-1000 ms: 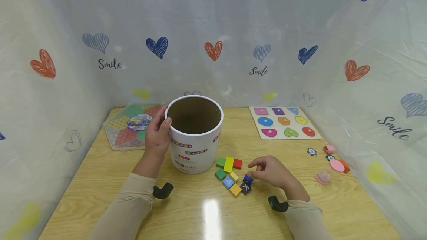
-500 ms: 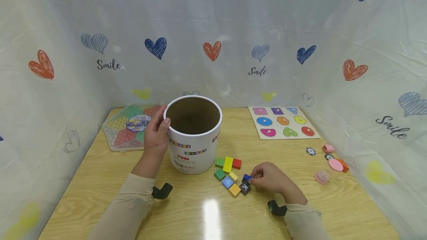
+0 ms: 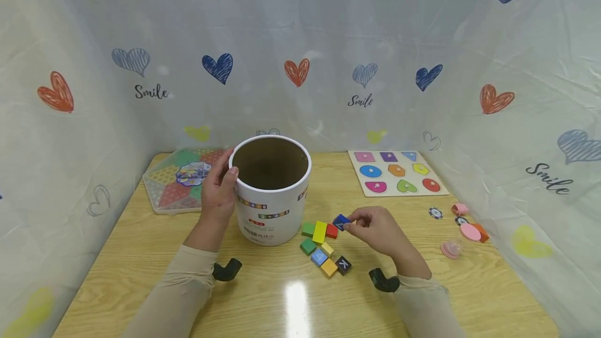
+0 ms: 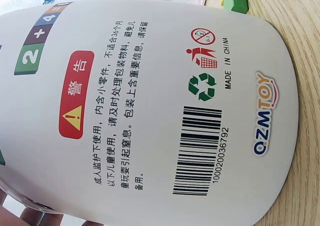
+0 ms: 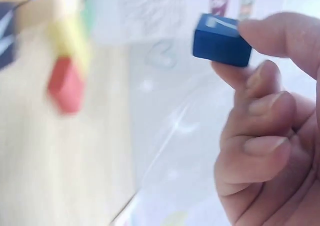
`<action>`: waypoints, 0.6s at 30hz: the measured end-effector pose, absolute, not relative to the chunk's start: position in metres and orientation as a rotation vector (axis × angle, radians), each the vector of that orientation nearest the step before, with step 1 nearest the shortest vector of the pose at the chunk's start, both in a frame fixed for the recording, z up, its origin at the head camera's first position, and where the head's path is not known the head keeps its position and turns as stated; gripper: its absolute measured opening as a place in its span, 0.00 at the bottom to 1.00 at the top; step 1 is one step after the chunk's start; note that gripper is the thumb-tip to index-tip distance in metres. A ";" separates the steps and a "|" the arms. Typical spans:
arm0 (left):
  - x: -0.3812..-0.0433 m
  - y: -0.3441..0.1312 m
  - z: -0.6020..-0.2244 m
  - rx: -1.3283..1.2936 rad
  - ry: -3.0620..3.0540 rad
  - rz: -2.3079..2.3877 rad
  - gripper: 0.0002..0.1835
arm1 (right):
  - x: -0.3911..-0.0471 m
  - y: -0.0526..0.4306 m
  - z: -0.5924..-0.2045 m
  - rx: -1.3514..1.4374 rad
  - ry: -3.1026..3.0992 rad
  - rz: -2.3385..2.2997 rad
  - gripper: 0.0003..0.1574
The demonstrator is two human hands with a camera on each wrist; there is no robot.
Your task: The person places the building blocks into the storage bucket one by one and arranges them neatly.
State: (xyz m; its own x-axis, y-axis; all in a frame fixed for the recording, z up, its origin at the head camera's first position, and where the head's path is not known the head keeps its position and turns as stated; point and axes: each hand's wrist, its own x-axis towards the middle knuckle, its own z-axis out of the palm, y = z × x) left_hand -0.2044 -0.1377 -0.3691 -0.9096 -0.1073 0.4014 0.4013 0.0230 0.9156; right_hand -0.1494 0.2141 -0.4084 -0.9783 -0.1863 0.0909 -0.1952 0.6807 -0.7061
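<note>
A tall white bucket (image 3: 277,229) with printed number strips stands on the table, its dark open top facing up. My left hand (image 3: 218,194) grips its left rim, thumb at the front and fingers on the outer side. In the left wrist view, the printed bucket wall (image 4: 150,110) fills most of the picture. My right hand (image 3: 380,228) pinches a blue block (image 3: 340,222) between thumb and forefinger, raised above the table; the right wrist view shows a white mark on its top. Just below and left lie a red block (image 3: 331,231), a yellow block (image 3: 320,233) and a black K block (image 3: 343,265).
Several more blocks, including a light-blue one (image 3: 319,257) and an orange one (image 3: 329,268), lie near the bucket. A shape puzzle board (image 3: 398,172) lies at the back right, a clear patterned case (image 3: 176,192) at the back left. Small toys, including a pink disc (image 3: 470,232), lie at the right.
My right hand closed on the blue block beside the K block and lifted it up and slightly left. My left hand stayed on the bucket rim.
</note>
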 end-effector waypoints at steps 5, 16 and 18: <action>-0.204 -0.138 -0.369 -0.275 -1.965 -1.946 0.25 | -0.156 0.194 -0.379 0.405 -2.667 1.347 0.07; -0.206 -0.138 -0.371 -0.319 -1.920 -1.935 0.26 | -0.183 0.134 -0.328 0.497 -2.323 1.556 0.13; -0.207 -0.138 -0.371 -0.323 -1.921 -1.937 0.26 | -0.189 0.127 -0.328 0.508 -2.336 1.555 0.14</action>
